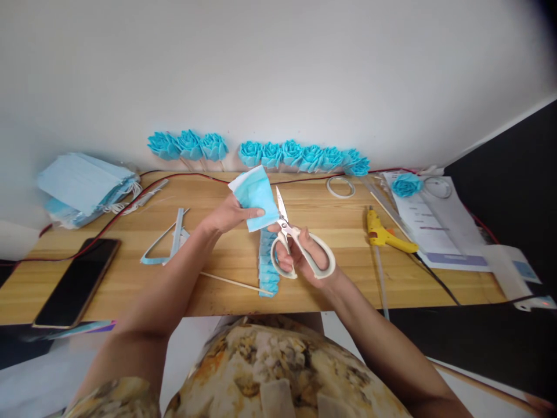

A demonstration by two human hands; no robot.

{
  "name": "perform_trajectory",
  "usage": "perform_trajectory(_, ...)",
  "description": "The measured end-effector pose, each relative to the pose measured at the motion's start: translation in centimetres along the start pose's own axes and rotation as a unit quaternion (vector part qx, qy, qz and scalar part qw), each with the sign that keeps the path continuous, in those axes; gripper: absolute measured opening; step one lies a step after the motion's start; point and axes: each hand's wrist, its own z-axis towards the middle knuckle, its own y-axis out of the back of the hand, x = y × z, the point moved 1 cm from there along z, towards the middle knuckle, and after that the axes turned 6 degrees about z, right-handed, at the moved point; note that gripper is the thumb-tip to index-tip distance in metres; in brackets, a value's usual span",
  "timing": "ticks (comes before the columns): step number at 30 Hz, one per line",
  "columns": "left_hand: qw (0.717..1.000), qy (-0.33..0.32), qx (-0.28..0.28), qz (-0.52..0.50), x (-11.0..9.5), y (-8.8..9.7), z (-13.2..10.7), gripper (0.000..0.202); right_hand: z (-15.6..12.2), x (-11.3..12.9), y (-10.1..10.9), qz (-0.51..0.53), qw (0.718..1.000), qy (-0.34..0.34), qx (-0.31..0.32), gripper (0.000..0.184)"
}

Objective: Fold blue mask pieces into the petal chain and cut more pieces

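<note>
My left hand (230, 216) pinches a folded piece of blue mask fabric (256, 196) and holds it above the wooden table (130, 290). My right hand (300, 255) grips white-handled scissors (300, 247), fingers through the loops, blades at the fabric's right edge. Under my hands lies a strip of cut blue pieces (267, 264) and a thin wooden stick (235, 283).
A row of blue fabric roses (270, 154) leans on the wall. A stack of face masks (85, 188) and a phone (78, 281) sit left. A tape roll (340, 187), yellow glue gun (385, 235), papers (435, 223) and a loose rose (407, 184) lie right.
</note>
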Motion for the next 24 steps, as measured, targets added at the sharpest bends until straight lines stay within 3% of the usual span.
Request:
perform_trajectory(13, 0.999, -0.003, -0.013, -0.037, -0.2, -0.3, 0.0, 0.054, 0.1, -0.1, -1.1, 0.038, 0.998, -0.011, -0.052, 0.066)
perform_trajectory(24, 1.000, -0.003, -0.019, -0.023, -0.4, -0.3, 0.0, 0.072, 0.2, -0.4, -1.7, 0.035, 0.996, 0.001, -0.081, 0.064)
